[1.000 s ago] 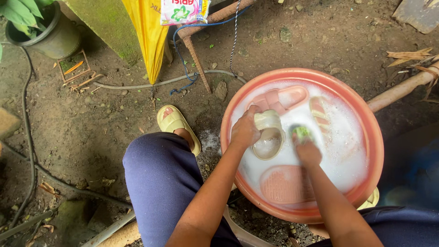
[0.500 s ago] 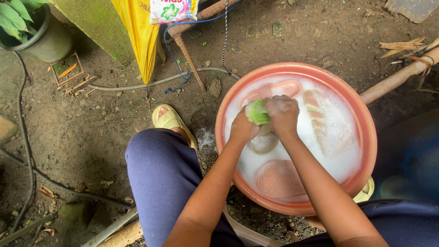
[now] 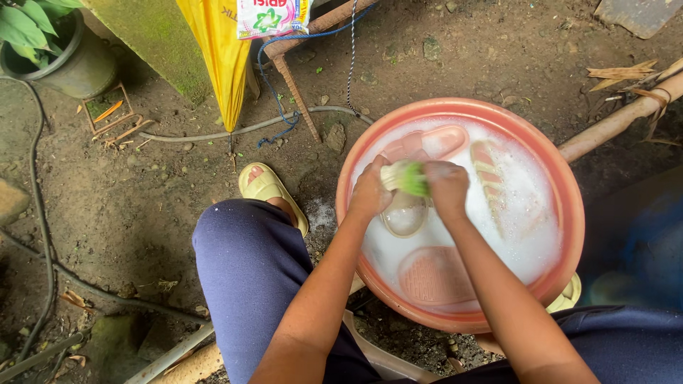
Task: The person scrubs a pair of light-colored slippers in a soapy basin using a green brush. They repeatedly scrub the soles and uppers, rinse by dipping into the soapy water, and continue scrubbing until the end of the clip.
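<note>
A round orange basin of soapy white water sits on the dirt in front of me. My left hand holds a cream slipper over the water near the basin's left side. My right hand grips a green scrub brush pressed against the slipper's top end. Other pink and cream slippers float in the suds, and a pink sole lies near the front rim.
A folded yellow umbrella and a detergent packet hang at the top. A potted plant stands top left. A hose and a rusty bar lie on the dirt. My left foot wears a yellow slipper.
My right hand brought the green brush from the right of the slipper up onto its top end beside my left hand. The view shifted slightly.
</note>
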